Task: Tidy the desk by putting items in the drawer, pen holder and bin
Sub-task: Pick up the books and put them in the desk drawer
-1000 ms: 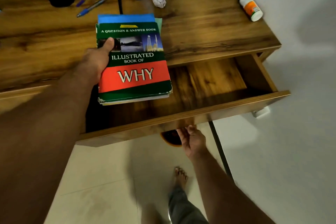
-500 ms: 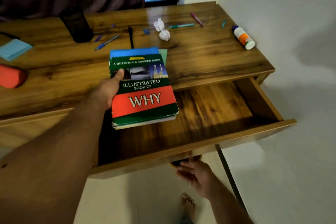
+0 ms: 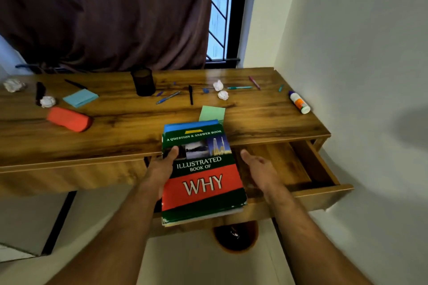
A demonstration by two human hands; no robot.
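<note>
My left hand [image 3: 162,169] grips the left edge of a green and red book [image 3: 201,176], thumb on its cover, holding it over the open wooden drawer [image 3: 324,196]. A blue book lies under it in the same grip. My right hand [image 3: 259,166] hovers open just right of the book, above the drawer's inside, not touching it. On the desk [image 3: 115,127] lie several pens [image 3: 168,97], crumpled paper balls [image 3: 223,95] and a dark pen holder [image 3: 143,81]. A brown bin [image 3: 236,237] stands on the floor under the drawer.
A red pouch [image 3: 68,119], blue sticky notes [image 3: 80,97], green sticky notes [image 3: 212,113] and a glue bottle [image 3: 299,102] lie on the desk. More paper balls [image 3: 47,101] sit at the left. A wall is close on the right, a curtain behind.
My right hand came up from under the drawer front to beside the book. The book moved nearer me, over the drawer's front. My view tilted up.
</note>
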